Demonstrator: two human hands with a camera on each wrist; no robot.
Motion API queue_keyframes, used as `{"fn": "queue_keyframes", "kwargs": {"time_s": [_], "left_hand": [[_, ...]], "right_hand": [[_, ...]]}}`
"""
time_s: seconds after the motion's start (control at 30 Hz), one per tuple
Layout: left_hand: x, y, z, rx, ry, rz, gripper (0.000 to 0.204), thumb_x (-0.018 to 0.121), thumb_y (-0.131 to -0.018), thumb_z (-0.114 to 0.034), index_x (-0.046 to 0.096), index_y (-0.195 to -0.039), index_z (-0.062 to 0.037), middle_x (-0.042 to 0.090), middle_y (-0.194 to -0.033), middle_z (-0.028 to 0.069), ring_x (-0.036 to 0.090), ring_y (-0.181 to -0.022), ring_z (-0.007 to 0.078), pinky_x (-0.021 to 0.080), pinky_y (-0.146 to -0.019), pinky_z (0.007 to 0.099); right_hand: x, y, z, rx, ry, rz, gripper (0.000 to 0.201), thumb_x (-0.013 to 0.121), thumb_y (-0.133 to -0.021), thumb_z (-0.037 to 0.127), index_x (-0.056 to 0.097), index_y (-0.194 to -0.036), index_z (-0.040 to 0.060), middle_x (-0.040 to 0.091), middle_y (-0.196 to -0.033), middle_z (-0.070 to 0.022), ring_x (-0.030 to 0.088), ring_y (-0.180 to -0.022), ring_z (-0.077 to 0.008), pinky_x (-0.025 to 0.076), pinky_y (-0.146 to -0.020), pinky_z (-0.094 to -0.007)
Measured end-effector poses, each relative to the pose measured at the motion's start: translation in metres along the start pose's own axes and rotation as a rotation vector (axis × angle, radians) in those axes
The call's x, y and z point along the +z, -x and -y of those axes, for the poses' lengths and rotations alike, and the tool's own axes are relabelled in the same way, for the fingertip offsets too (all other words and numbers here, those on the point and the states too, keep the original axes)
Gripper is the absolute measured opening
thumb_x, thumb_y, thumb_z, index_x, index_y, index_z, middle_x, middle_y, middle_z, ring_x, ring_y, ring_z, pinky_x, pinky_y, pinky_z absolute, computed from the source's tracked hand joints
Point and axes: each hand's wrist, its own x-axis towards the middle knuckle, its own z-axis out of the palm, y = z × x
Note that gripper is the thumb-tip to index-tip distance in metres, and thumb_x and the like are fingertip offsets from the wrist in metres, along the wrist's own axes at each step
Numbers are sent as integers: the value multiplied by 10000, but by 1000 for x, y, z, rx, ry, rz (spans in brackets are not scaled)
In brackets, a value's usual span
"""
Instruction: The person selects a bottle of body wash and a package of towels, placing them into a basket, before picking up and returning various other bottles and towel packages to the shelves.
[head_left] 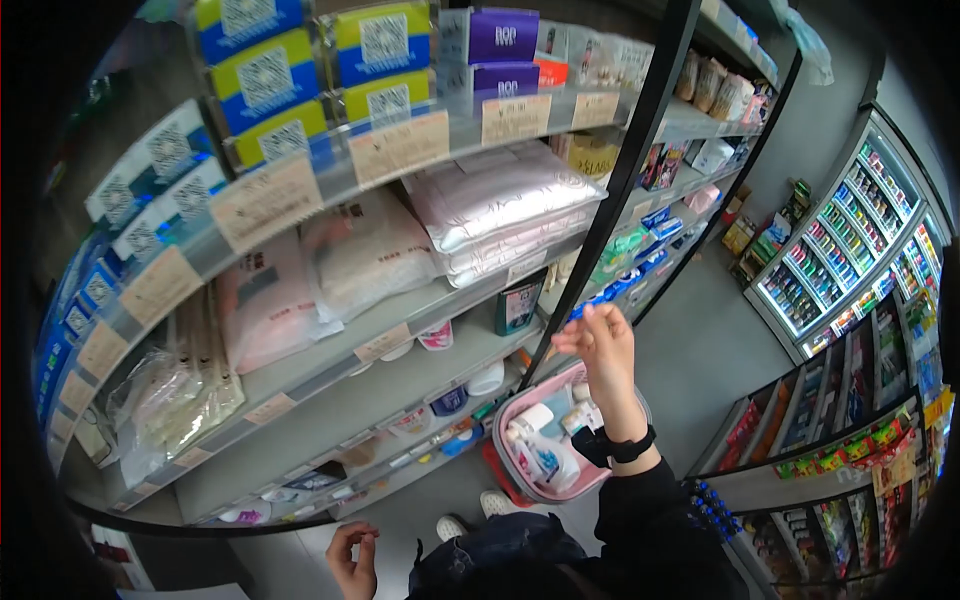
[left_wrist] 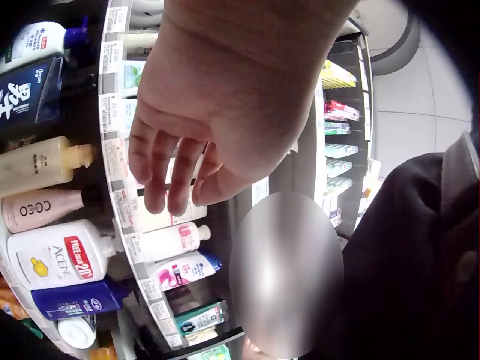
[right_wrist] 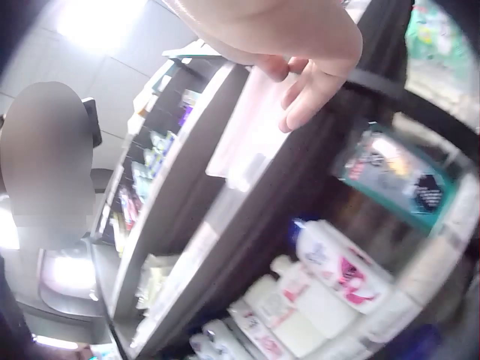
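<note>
Beside long grey shelves [head_left: 270,442], the left hand [head_left: 352,562] hangs loosely curled and empty, a pink plastic basket [head_left: 588,478] holding white bottles [head_left: 556,465] sits low farther right, and above it the right hand [head_left: 603,355], fingers relaxed, is empty.

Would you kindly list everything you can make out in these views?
shelving: several units, grey with black posts, left to centre
basket: one, pink, beside the shelving
basket goods: several, mostly white, inside the basket
QR-code cards: many, yellow-green, blue or white, upper left
boxes: two, purple, upper shelf
flat packs: several, pale pink and silvery, middle shelf
price tags: many, cream or white, shelf edges
bottles: several, mixed colours, lower shelves
drinks fridge: one, grey, far right
shoes: two, white, bottom centre
wristband: one, black, right wrist
left hand: one, bare, bottom
right hand: one, bare, raised near the basket
</note>
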Motion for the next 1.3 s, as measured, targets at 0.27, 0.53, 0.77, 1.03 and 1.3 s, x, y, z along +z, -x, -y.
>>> {"fn": "queue_keyframes", "kwargs": {"time_s": [0.27, 0.53, 0.77, 1.03, 1.3], "left_hand": [[32, -8, 1, -111, -104, 59, 98, 567, -861, 22, 602, -952, 21, 646, -852, 83, 617, -808, 151, 466, -743, 257], [69, -15, -5, -179, -177, 70, 121, 559, -842, 49, 608, -950, 26, 658, -851, 90, 626, -809, 155, 469, -732, 261], [82, -10, -1, -230, -223, 50, 117, 550, -841, 64, 609, -935, 27, 655, -852, 91, 622, -795, 153, 469, -727, 252], [77, -10, 12, -201, -226, 37, 93, 572, -839, 50, 618, -915, 23, 667, -851, 99, 632, -794, 159, 448, -674, 249], [72, -28, 10, -103, -210, 122, 118, 576, -829, 46, 629, -930, 15, 667, -850, 98, 632, -792, 168, 455, -671, 257]], "right_hand": [[-195, 34, -182, 423, 1209, 99, 443, 732, -777, 284, 568, -1077, 3, 650, -945, -165, 663, -892, -264, 522, -759, -347], [-318, 69, -310, 847, 1448, 294, 857, 851, -544, 423, 559, -1192, -57, 587, -1189, -262, 562, -1137, -370, 453, -962, -387], [-303, 53, -285, 1036, 1093, 397, 1019, 877, -479, 442, 505, -1281, -64, 572, -1255, -220, 548, -1170, -307, 422, -992, -347], [-297, 55, -277, 1015, 922, 315, 860, 878, -483, 339, 598, -1216, -14, 645, -1154, -170, 596, -1100, -272, 446, -945, -345], [-302, 62, -245, 1089, 777, 264, 706, 852, -609, 208, 561, -1185, -78, 678, -1025, -166, 659, -932, -279, 521, -810, -361]]}}
